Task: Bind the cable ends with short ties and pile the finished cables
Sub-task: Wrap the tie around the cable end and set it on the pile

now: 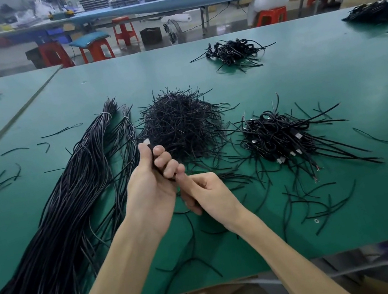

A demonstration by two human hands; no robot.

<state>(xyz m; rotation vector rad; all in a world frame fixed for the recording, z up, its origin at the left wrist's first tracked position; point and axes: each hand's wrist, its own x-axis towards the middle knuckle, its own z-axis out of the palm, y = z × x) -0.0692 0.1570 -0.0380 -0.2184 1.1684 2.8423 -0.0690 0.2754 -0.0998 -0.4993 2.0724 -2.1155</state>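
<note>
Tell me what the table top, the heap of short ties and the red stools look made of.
Table top: matte green mat, probably rubber or vinyl, with dull sheen. Short ties: stiff black plastic-coated wire, it seems; they hold their bends. Red stools: glossy moulded plastic, likely.

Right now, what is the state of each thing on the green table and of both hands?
cable, held upright, plug end up
left hand, grips the cable
right hand, pinches the cable lower down
long cable bundle, lying flat, bound near its far end
short ties, loose in a heap
finished cables, coiled and piled
</note>
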